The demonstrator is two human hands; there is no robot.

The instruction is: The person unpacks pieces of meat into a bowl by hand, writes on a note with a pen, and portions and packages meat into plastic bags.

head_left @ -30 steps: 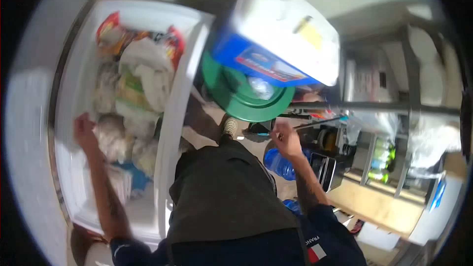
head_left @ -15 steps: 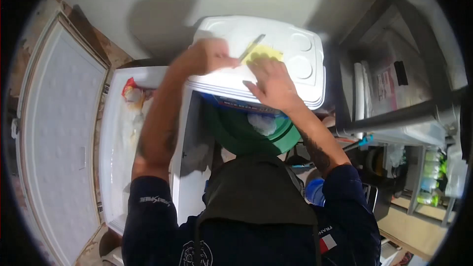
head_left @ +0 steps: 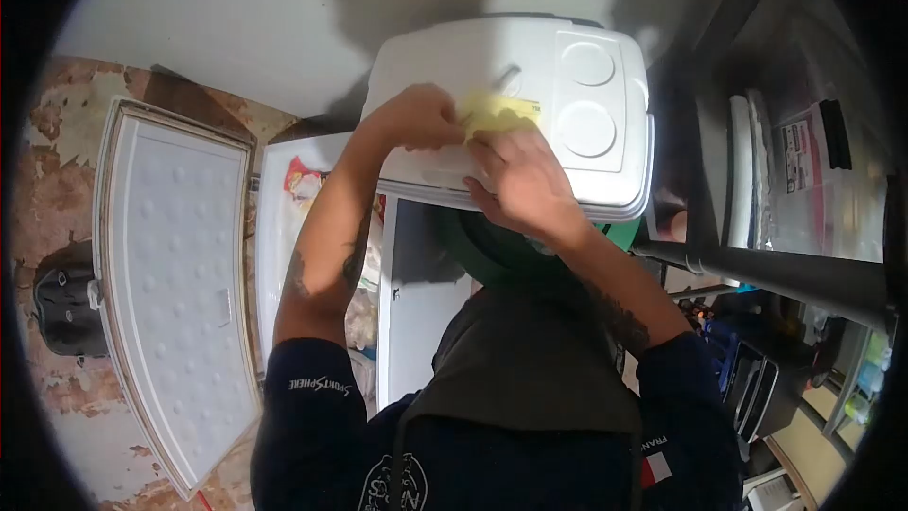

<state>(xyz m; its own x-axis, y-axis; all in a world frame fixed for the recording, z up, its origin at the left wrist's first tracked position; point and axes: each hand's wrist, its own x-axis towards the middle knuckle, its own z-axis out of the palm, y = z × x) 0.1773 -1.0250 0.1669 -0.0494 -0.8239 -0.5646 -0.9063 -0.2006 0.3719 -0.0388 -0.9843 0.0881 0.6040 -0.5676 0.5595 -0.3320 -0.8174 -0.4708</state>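
Note:
A yellow paper lies on the white lid of a cooler. My left hand is closed at the paper's left edge, with the fingers bent together; what they pinch looks like that edge or something small beside it, too unclear to tell. My right hand rests palm down over the paper's lower edge, its fingers spread onto it. Just above the paper, a dark, slim object, perhaps a pen or marker, lies on the lid.
On the left stands an open chest freezer with bagged food inside, its raised lid further left. A green round bin is below the cooler. Shelving with clear plastic boxes fills the right side.
Both hands came from the freezer and the right side onto the cooler lid. Since then, my left hand has closed at the paper's left edge, and the slim object has left its place across the paper.

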